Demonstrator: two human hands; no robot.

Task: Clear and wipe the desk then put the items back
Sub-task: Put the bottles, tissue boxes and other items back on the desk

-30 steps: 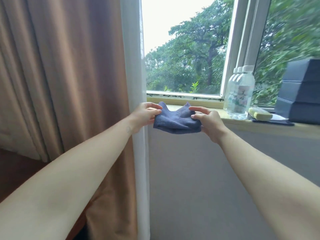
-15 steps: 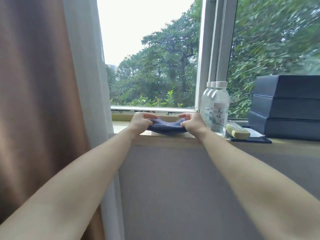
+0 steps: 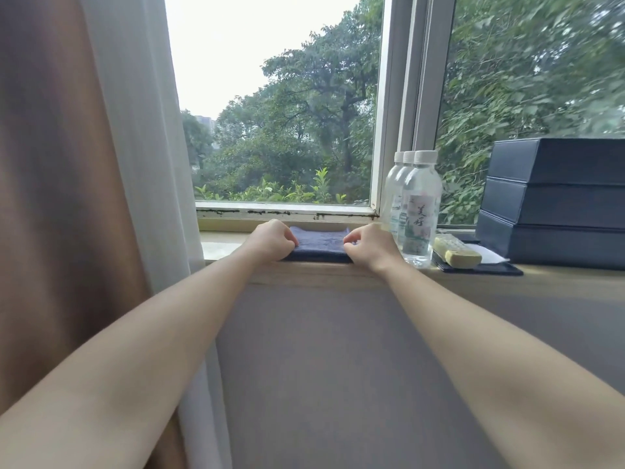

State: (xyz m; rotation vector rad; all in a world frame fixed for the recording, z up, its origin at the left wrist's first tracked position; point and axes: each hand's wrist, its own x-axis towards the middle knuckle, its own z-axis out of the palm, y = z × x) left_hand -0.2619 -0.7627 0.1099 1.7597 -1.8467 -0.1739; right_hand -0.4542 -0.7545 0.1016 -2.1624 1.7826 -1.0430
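Note:
A folded dark blue cloth (image 3: 319, 243) lies flat on the pale window sill (image 3: 223, 248), its front edge at the sill's lip. My left hand (image 3: 270, 240) pinches the cloth's left end with curled fingers. My right hand (image 3: 368, 245) pinches its right end the same way. Both arms reach forward from the bottom of the view.
Three clear water bottles (image 3: 417, 208) stand just right of my right hand. Beyond them a yellowish remote (image 3: 456, 251) lies on a dark tray (image 3: 480, 267), next to stacked dark blue boxes (image 3: 554, 201). A white sheer curtain (image 3: 135, 147) and a brown curtain (image 3: 50, 181) hang at the left.
Both hands carried the cloth from mid-air in front of the wall onto the sill and laid it flat. The view has moved closer to the window.

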